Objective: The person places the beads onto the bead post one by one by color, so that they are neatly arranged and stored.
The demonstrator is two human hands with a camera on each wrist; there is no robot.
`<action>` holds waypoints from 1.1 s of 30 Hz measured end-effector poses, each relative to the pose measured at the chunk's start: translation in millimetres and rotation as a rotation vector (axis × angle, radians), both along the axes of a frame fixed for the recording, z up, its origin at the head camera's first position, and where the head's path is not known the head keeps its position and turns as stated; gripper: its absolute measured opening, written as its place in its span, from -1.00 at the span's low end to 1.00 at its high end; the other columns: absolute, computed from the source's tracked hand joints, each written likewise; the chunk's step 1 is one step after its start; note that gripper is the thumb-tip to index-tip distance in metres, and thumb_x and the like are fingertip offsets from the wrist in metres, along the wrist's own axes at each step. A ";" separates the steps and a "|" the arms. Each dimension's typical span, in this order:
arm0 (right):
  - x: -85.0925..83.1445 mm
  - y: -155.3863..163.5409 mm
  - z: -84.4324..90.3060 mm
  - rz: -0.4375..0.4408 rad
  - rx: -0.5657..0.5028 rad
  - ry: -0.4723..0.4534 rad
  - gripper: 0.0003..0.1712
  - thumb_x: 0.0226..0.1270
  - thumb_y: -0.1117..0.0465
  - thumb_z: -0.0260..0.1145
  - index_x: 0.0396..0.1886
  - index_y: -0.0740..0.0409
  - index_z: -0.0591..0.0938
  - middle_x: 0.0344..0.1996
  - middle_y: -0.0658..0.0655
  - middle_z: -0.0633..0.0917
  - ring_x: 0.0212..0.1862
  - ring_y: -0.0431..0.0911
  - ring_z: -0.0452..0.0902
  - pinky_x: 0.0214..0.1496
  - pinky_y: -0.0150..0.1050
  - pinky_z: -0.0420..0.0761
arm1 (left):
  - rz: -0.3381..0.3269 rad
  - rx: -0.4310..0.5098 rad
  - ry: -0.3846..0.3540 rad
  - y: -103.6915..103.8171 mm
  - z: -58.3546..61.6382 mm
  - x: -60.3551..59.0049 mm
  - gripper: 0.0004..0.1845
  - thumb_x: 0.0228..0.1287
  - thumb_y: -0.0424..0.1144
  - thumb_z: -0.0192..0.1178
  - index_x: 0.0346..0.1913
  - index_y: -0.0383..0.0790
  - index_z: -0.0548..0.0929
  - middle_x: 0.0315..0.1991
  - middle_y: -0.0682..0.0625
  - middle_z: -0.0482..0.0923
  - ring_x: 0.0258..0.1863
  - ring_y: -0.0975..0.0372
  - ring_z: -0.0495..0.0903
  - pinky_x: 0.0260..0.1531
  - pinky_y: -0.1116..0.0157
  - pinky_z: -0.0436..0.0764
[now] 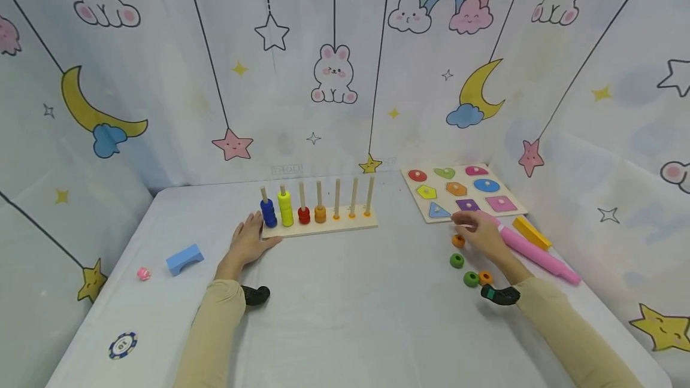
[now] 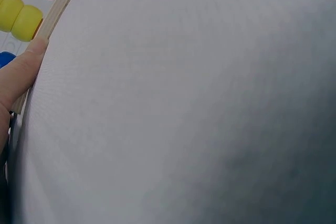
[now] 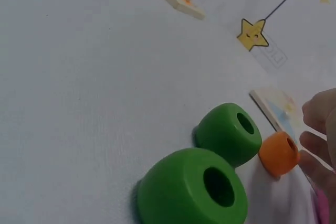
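- Head view: my left hand (image 1: 249,243) lies flat and open on the counter (image 1: 345,316), fingertips against the left end of the peg rack (image 1: 319,227), beside its blue rings (image 1: 268,213).
- Left wrist view: my thumb (image 2: 21,72) presses the rack's wooden edge below the yellow rings (image 2: 20,17).
- My right hand (image 1: 481,233) reaches over an orange ring (image 1: 458,241), fingers loosely spread, touching it but gripping nothing.
- Right wrist view: two green rings (image 3: 210,166) lie just beside that orange one on the counter.
- A shape puzzle (image 1: 462,191) sits near the right hand, and a pink rod (image 1: 539,256) lies beside its wrist.
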State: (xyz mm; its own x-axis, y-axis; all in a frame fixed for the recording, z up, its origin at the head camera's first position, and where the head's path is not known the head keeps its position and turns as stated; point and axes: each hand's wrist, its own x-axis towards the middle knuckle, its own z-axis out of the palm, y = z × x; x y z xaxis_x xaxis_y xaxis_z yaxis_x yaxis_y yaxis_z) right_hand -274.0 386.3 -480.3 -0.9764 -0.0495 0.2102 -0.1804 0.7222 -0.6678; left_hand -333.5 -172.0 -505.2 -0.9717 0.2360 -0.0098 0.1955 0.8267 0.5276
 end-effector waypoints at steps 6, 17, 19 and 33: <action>10.7 1.1 -3.8 0.088 -0.003 -0.109 -0.63 0.33 0.22 0.26 0.12 0.15 0.54 0.02 0.14 0.61 0.05 0.02 0.51 0.10 -0.18 0.55 | -0.003 -0.002 0.003 0.3 0.3 0.5 -0.05 0.26 0.10 0.18 0.43 -0.47 -0.02 0.44 -0.37 -0.12 0.43 -0.15 -0.23 0.36 -0.09 -0.31; 13.7 3.4 -6.3 0.110 0.060 -0.097 -0.51 0.26 0.13 0.34 0.16 0.16 0.52 -0.10 0.04 0.67 -0.03 -0.01 0.57 0.04 -0.20 0.59 | -0.005 0.000 -0.004 0.8 2.5 1.4 -0.05 0.26 0.10 0.18 0.43 -0.46 0.00 0.44 -0.37 -0.12 0.43 -0.15 -0.23 0.36 -0.09 -0.30; 10.7 -1.6 -2.7 0.104 0.048 -0.103 -0.50 0.27 0.10 0.33 0.18 0.14 0.50 -0.08 0.06 0.67 -0.01 0.01 0.56 0.07 -0.11 0.57 | -0.007 0.001 -0.002 0.4 4.3 1.6 -0.05 0.26 0.09 0.18 0.43 -0.48 0.00 0.44 -0.38 -0.12 0.43 -0.16 -0.23 0.36 -0.09 -0.31; -37.3 -96.0 65.3 0.240 -0.078 0.248 -0.61 0.24 0.30 0.34 0.07 0.22 0.54 -0.11 0.17 0.68 -0.06 0.04 0.61 0.03 -0.08 0.58 | -0.009 0.010 0.007 -0.7 3.7 2.6 -0.05 0.26 0.10 0.18 0.43 -0.48 0.00 0.43 -0.38 -0.10 0.43 -0.16 -0.21 0.36 -0.10 -0.29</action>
